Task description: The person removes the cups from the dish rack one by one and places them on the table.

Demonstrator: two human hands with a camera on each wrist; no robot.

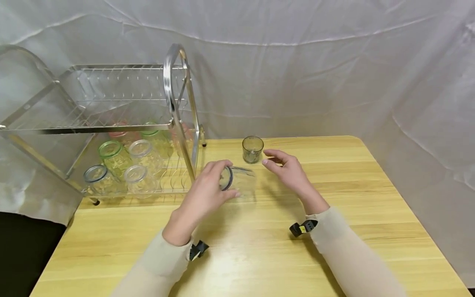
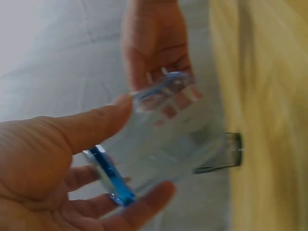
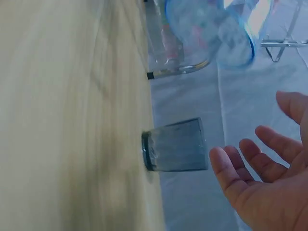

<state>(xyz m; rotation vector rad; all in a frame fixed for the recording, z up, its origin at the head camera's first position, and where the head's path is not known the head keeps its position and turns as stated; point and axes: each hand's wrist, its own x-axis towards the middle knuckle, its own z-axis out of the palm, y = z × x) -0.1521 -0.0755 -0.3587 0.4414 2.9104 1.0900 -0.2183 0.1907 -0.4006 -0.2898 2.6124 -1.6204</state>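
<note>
My left hand (image 1: 205,187) holds a clear glass (image 1: 244,184) with a blue-tinted rim, tilted on its side above the table. In the left wrist view the thumb and fingers lie on opposite sides of this clear glass (image 2: 159,144), around its blue end. My right hand (image 1: 288,168) is to the right of it, fingers loosely bent and holding nothing. A grey tinted glass (image 1: 253,150) stands upright on the table, just left of the right fingertips. The right wrist view has the same grey glass (image 3: 177,147) close to the open fingers.
A two-tier metal dish rack (image 1: 187,103) stands at the left. On its lower tier are several glass jars, among them a blue-rimmed jar (image 1: 97,181), a green jar (image 1: 113,156) and a clear jar (image 1: 138,181). Grey cloth (image 1: 297,82) hangs behind the wooden table (image 1: 334,194).
</note>
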